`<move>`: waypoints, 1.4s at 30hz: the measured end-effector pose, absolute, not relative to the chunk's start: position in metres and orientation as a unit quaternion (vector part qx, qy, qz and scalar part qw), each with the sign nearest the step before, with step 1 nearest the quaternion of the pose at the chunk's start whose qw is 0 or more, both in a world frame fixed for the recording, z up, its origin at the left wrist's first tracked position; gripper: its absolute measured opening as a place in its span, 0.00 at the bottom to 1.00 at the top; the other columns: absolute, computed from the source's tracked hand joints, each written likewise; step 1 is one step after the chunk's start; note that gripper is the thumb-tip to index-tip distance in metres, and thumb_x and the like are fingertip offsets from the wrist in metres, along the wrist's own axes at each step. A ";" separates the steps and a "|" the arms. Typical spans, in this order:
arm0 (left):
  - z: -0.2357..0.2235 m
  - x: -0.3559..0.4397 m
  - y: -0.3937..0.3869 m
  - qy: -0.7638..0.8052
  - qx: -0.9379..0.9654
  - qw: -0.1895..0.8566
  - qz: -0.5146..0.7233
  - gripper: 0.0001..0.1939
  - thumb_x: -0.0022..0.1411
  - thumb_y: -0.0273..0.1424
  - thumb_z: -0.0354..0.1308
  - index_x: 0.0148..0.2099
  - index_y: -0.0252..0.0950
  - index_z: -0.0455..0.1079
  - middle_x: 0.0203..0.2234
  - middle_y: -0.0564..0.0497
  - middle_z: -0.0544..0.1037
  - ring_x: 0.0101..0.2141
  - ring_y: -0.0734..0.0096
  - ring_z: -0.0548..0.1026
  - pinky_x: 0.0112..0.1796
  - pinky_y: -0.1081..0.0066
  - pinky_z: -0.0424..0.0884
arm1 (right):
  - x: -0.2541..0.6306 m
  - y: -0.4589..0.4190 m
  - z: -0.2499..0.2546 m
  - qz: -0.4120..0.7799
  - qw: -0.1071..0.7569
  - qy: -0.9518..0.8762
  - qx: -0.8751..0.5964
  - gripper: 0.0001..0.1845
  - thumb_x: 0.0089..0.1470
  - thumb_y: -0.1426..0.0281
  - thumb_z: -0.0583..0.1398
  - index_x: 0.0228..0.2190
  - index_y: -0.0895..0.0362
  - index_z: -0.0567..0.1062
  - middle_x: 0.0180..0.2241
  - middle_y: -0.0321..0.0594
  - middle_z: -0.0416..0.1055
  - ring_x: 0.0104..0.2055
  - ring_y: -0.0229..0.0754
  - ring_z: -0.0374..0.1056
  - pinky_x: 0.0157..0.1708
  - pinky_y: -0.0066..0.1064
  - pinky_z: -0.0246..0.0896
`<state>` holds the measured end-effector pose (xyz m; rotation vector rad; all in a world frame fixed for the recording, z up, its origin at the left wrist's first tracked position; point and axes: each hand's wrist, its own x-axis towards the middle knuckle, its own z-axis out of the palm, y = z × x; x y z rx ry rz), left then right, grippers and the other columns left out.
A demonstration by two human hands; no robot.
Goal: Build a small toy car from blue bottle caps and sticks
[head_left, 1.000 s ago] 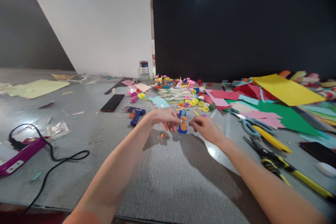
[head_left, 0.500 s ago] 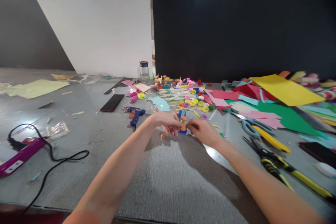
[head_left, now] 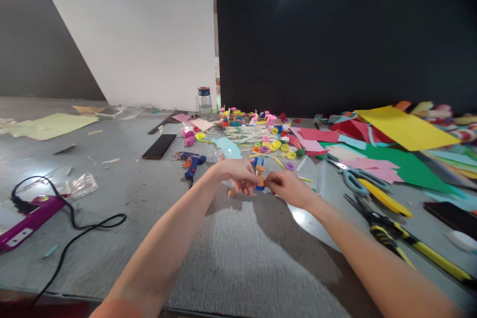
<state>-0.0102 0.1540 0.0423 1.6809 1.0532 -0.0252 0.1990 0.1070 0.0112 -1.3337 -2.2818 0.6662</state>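
Note:
A small orange disc (head_left: 260, 181) sits between my two hands, in the middle of the table. My left hand (head_left: 242, 177) pinches it at the left edge, the other fingers loosely curled below. From the right, my right hand (head_left: 285, 186) brings its closed thumb and forefinger up to the disc's edge; anything tiny between them is hidden. A second orange piece (head_left: 261, 168) shows just above the disc. Blue pieces (head_left: 260, 161) stand behind it, and whether they are joined is too small to tell. Beside my left fingers lies a small orange-brown ball (head_left: 231, 193).
A blue glue gun (head_left: 194, 163) and a black phone (head_left: 159, 146) lie left of my hands. Colourful caps and sticks (head_left: 249, 133) spread behind them. Scissors (head_left: 356, 179), pliers (head_left: 387, 223) and coloured paper (head_left: 410, 126) are on the right. A purple power strip (head_left: 30, 221) trails a black cable.
My hands stay in nearly the same place. The orange disc has shifted very slightly, and my right fingertips have moved a touch left toward it.

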 end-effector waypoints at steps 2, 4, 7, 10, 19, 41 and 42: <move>0.042 -0.010 0.154 0.445 0.711 0.545 -0.010 0.20 0.54 0.46 0.65 0.30 0.32 0.78 0.26 0.44 0.83 0.25 0.68 0.79 0.28 0.71 0.74 | 0.199 0.107 0.012 0.241 0.207 -0.817 -0.482 0.13 0.57 0.70 0.54 0.27 0.57 0.78 0.22 0.36 0.74 0.25 0.38 0.66 0.26 0.30 0.52; 0.042 -0.010 0.154 0.446 0.711 0.543 -0.010 0.20 0.54 0.46 0.65 0.30 0.31 0.78 0.26 0.43 0.83 0.25 0.69 0.79 0.29 0.71 0.75 | 0.199 0.106 0.012 0.243 0.207 -0.815 -0.483 0.13 0.57 0.69 0.55 0.26 0.57 0.77 0.22 0.35 0.74 0.24 0.38 0.66 0.26 0.30 0.52; 0.042 -0.009 0.153 0.446 0.707 0.549 -0.013 0.19 0.55 0.45 0.65 0.29 0.31 0.78 0.26 0.44 0.83 0.24 0.70 0.79 0.29 0.72 0.75 | 0.199 0.106 0.012 0.251 0.204 -0.814 -0.483 0.14 0.57 0.69 0.55 0.24 0.56 0.76 0.21 0.35 0.74 0.24 0.37 0.66 0.26 0.29 0.52; 0.043 -0.008 0.151 0.448 0.699 0.557 -0.010 0.19 0.54 0.45 0.65 0.30 0.31 0.78 0.25 0.45 0.83 0.24 0.71 0.79 0.29 0.73 0.75 | 0.200 0.107 0.012 0.259 0.204 -0.807 -0.489 0.15 0.57 0.67 0.55 0.24 0.56 0.77 0.22 0.35 0.75 0.23 0.37 0.66 0.26 0.29 0.54; 0.061 -0.019 0.147 0.504 0.694 0.514 0.019 0.18 0.56 0.44 0.63 0.28 0.32 0.76 0.21 0.45 0.81 0.27 0.67 0.80 0.32 0.70 0.75 | 0.215 0.124 0.005 0.231 0.236 -0.774 -0.541 0.13 0.56 0.67 0.57 0.24 0.56 0.78 0.21 0.36 0.75 0.25 0.39 0.68 0.27 0.30 0.55; 0.050 -0.010 0.144 0.462 0.717 0.522 0.001 0.10 0.55 0.35 0.61 0.30 0.33 0.75 0.26 0.46 0.83 0.27 0.67 0.81 0.28 0.73 0.76 | 0.195 0.105 0.014 0.184 0.230 -0.816 -0.496 0.12 0.60 0.75 0.56 0.32 0.56 0.80 0.25 0.37 0.76 0.27 0.38 0.69 0.29 0.29 0.55; 0.052 -0.010 0.143 0.464 0.716 0.522 0.004 0.11 0.55 0.36 0.61 0.29 0.33 0.75 0.26 0.45 0.83 0.27 0.67 0.81 0.29 0.72 0.76 | 0.196 0.106 0.013 0.184 0.231 -0.815 -0.499 0.12 0.60 0.74 0.56 0.32 0.56 0.80 0.24 0.36 0.75 0.26 0.38 0.68 0.28 0.29 0.54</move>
